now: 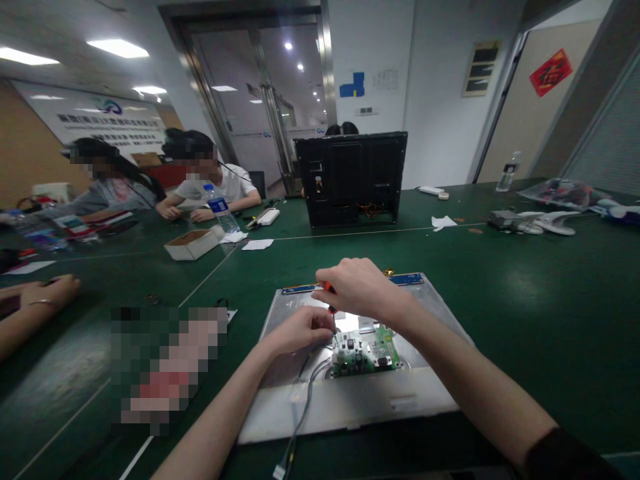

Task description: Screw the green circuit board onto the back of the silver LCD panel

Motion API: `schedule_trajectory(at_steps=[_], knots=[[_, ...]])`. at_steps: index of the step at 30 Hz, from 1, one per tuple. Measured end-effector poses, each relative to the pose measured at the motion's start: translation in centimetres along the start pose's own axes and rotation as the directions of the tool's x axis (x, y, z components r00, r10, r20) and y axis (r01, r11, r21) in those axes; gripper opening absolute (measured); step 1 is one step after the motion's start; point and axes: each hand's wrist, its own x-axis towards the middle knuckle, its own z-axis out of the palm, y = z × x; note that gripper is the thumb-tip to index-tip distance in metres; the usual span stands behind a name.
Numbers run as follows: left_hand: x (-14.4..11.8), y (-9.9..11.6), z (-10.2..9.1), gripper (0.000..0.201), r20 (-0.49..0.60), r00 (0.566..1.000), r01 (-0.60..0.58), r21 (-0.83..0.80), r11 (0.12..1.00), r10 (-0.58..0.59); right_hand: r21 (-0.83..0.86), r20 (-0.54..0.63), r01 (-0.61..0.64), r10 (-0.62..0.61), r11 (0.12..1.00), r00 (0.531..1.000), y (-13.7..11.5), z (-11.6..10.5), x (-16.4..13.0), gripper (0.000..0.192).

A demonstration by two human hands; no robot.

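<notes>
Gripping a screwdriver [330,298], right hand [356,287] above green circuit board [365,351].

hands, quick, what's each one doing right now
Left hand: curled shut, resting on the metal panel beside the green circuit board.
Right hand: shut on the screwdriver, tip down at the board.

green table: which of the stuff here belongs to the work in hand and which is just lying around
In hand:
- right hand gripping the screwdriver
- left hand steadying its tip
- green circuit board
- metal panel under the board
- grey cable

Lying about:
- black computer case
- cardboard box
- water bottle
- paper scraps
- plastic bag
</notes>
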Motion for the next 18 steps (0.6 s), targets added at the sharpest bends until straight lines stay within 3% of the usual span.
schedule_trajectory(at_steps=[3, 11, 18], knots=[[0.03, -0.08, 0.04, 0.009, 0.005, 1.0, 0.013, -0.008, 1.0, -0.013, 0.0, -0.015, 0.019, -0.019, 1.0, 1.0, -0.09, 0.04, -0.13, 0.016], [0.02, -0.62, -0.07, 0.013, -0.005, 0.999, 0.036, -0.001, 0.999, -0.036, 0.046, 0.002, 0.119, -0.119, 0.992, 0.993, -0.07, -0.26, -0.62, 0.019], [-0.07, -0.23, -0.16, 0.011, -0.031, 0.999, 0.017, 0.103, 0.995, -0.014, 0.01, -0.015, 0.034, -0.034, 0.999, 0.999, 0.18, 0.11, -0.16, 0.028]])
